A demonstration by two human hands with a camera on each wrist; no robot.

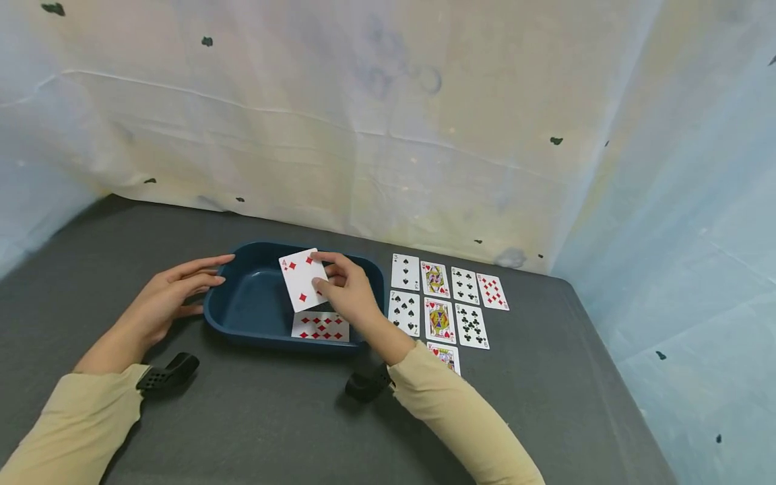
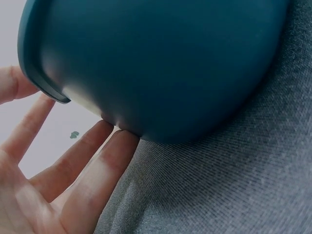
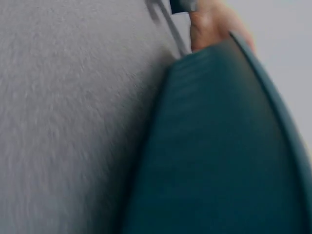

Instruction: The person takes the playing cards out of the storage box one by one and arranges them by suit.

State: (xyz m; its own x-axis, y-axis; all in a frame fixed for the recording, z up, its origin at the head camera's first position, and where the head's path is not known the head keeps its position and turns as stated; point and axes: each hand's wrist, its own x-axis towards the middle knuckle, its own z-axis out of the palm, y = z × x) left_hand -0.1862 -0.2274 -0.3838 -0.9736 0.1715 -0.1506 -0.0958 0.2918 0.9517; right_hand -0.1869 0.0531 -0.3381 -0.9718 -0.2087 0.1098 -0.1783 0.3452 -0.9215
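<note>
A dark blue plastic tray (image 1: 245,296) stands on the table. Over it my right hand (image 1: 351,289) pinches a four of diamonds playing card (image 1: 300,277), face up and tilted, between thumb and fingers. Below that card, at the tray's near side, is another diamonds card (image 1: 321,328), partly covered. My left hand (image 1: 166,293) touches the tray's left end with its fingers extended; in the left wrist view the fingertips (image 2: 124,139) meet the outer wall (image 2: 161,68). The right wrist view has only the tray's outside (image 3: 214,141) and, beyond it, the left hand (image 3: 217,24).
Right of the tray, face-up cards lie in columns, among them a three of spades (image 1: 405,272), a seven of spades (image 1: 404,313), a jack of hearts (image 1: 439,320) and a diamonds card (image 1: 493,292). My right forearm partly covers a king of hearts (image 1: 445,354). Cloth (image 1: 364,135) hangs behind the table.
</note>
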